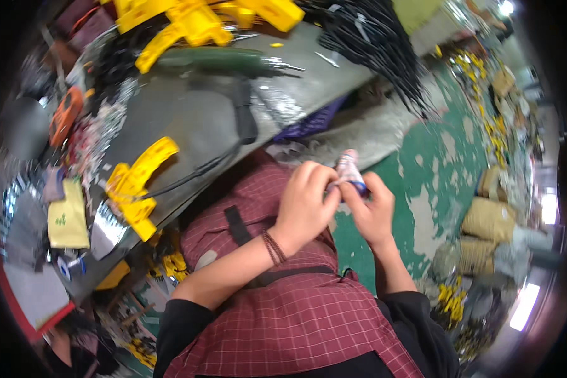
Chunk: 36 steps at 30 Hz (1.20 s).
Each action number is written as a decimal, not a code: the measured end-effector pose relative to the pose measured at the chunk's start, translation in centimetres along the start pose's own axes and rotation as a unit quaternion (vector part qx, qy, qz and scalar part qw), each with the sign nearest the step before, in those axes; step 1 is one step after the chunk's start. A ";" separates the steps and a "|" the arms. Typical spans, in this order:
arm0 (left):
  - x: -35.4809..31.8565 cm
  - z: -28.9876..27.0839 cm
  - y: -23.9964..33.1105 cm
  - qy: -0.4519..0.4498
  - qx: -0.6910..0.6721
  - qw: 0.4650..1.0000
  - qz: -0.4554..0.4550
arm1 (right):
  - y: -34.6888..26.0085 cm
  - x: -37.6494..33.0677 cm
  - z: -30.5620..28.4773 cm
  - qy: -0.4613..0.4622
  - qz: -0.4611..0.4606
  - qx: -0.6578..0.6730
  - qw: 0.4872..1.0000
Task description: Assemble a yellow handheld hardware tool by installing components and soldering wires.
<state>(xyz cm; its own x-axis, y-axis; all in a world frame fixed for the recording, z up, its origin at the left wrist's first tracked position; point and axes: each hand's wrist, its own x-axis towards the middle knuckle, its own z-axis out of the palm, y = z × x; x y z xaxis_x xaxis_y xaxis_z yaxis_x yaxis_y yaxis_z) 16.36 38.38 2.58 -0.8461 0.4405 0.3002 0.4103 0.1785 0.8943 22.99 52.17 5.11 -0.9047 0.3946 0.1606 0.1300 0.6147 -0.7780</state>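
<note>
Over my lap, to the right of the bench edge, my two hands meet around a small pink-and-white piece with a blue edge (348, 167). Its kind is blurred; I cannot tell whether it is a wrapper or a wrapping round a fingertip. My left hand (309, 196), a dark beaded band at its wrist, pinches at the lower side of it. My right hand (373, 211) is closed at its blue end, thumb and fingers curled inward. On the bench to the left lies a yellow plastic part (138, 189) with a black cable (198, 171) running from it.
A green power screwdriver (214, 62) lies across the grey bench (189, 116), below more yellow parts (189, 22). Black cables (384, 50) hang over its far corner. A purple basket (312, 121) sits under the edge. Sacks (488, 218) line the right side of the green floor.
</note>
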 end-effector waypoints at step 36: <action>-2.0 5.5 -7.7 -0.173 -0.144 0.968 -0.112 | 7.9 4.6 7.1 -0.097 0.381 0.564 0.726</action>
<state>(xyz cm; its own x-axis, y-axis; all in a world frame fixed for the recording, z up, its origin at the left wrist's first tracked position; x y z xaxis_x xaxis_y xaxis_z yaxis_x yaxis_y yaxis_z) 16.73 40.97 -6.72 -0.7180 0.6960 0.0039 0.0755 0.0724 0.9945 17.00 53.95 -4.62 -0.7993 0.1557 -0.5804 0.3065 -0.7250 -0.6167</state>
